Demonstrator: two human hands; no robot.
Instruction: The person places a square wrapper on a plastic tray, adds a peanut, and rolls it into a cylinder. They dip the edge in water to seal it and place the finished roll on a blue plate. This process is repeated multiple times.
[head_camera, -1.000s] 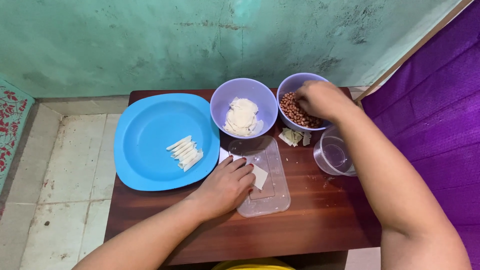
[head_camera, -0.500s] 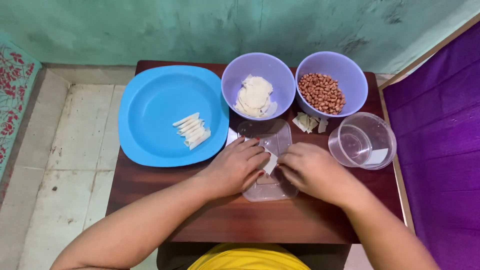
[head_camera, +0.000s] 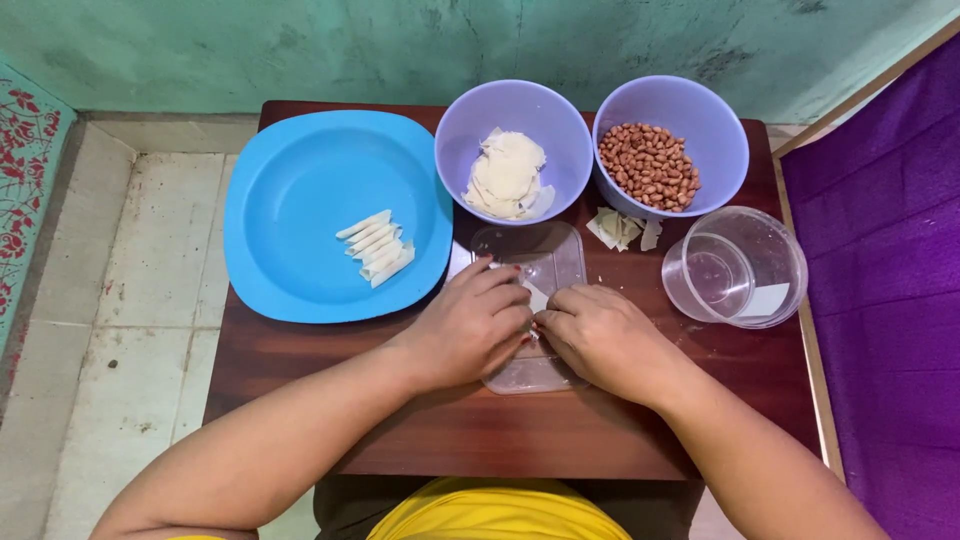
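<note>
Beyond my hands: blue plate (head_camera: 300, 210), two lilac bowls (head_camera: 470, 130), reddish-brown peanuts (head_camera: 648, 165), dark brown table (head_camera: 400, 420).

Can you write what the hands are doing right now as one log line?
left hand: on wrapper | right hand: pinching wrapper | under: clear tray | plate: rolls | bowls: peanuts, wrappers

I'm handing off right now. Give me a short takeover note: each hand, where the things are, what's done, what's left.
Left hand and right hand: fingertips meet on a small white wrapper piece over the clear tray.
Blue plate: several rolled white pieces finished.
Left purple bowl: stacked wrappers. Right purple bowl: peanuts. Clear container at right.
Left: the current piece unfinished; wrappers and peanuts remain.
</note>
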